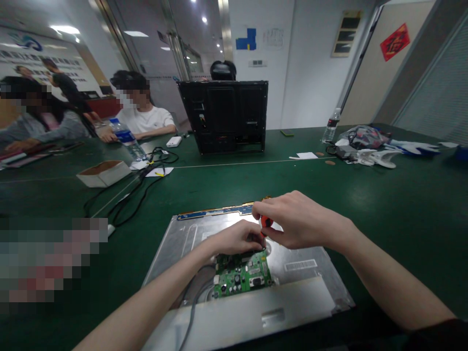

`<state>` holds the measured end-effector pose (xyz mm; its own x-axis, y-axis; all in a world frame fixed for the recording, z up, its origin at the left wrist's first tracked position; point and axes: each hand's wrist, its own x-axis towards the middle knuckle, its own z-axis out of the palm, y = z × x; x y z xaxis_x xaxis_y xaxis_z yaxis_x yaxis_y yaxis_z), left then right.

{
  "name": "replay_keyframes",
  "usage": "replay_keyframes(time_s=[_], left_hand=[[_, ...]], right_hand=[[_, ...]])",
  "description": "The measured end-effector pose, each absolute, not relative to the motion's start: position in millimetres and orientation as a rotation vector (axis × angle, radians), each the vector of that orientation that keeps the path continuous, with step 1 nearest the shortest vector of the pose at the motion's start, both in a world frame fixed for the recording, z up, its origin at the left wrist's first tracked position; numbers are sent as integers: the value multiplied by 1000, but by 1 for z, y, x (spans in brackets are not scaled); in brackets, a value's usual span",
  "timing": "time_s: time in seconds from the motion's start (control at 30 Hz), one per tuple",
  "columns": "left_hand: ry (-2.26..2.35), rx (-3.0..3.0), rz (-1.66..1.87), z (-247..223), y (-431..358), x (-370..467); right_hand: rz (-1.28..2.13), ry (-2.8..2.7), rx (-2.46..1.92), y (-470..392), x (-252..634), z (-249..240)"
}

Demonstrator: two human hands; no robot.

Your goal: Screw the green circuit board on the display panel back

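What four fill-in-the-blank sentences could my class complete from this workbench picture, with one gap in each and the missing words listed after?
1. The circuit board lying on the silver metal panel is ____ in colour.
2. The orange-red handle is held in the person's ____ hand.
3. In the picture, the open box sits to the ____ of the upright black panel.
4. The diamond-shaped sign on the door has a ____ background.

Missing words: green; right; left; red
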<state>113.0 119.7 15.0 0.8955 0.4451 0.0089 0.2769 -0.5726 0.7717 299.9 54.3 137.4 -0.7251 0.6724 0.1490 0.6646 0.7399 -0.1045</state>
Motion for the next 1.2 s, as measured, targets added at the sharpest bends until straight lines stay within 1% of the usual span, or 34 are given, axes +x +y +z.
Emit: replay_keyframes(time_s=[1.2], left_hand=[[528,2216,233,23,116,112]], right_hand=[[15,-2748,-1114,56,302,135]])
